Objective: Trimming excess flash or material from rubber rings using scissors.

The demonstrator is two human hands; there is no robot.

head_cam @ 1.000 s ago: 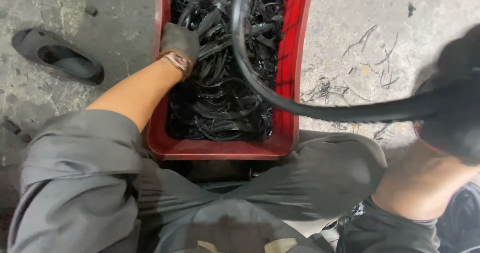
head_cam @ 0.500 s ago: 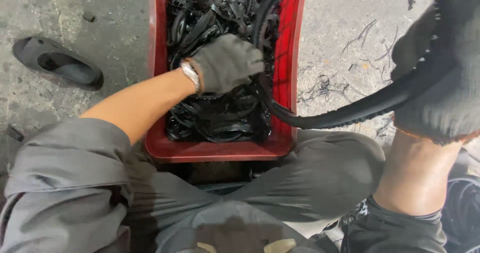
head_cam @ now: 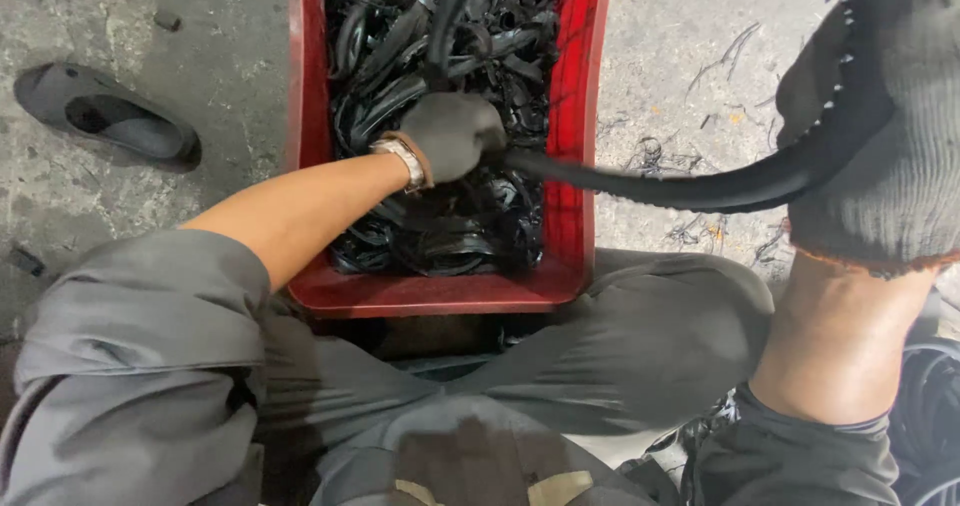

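We sit low on the concrete floor (head_cam: 150, 46) with our knees spread, and the red crate (head_cam: 572, 116) stands between them, close enough that both arms reach it without leaning. It is packed with a tangle of black rubber strips (head_cam: 440, 236), loose loops lying over one another.

Our left hand (head_cam: 452, 136), in a dark glove with a metal watch (head_cam: 402, 158) at the wrist, is closed into a fist over the crate's middle, clamped on one end of a long black rubber strip (head_cam: 680, 188). From that fist the strip runs out over the crate's right wall and curves upward to our right hand (head_cam: 880, 126), which wears a grey knitted glove and is raised close to the camera. The right hand is wrapped around the strip's upper stretch, where a row of small pale teeth or studs shows along its edge. Held at both ends like this, the strip hangs in a shallow arc, clear of the heap and apart from the other loops.

A dark slip-on shoe (head_cam: 105, 116) lies on the floor well to the left of the crate. Thin black shavings (head_cam: 690, 156) are scattered on the concrete to the right, just below the hanging strip. More black loops (head_cam: 930, 416) lie by our right knee.
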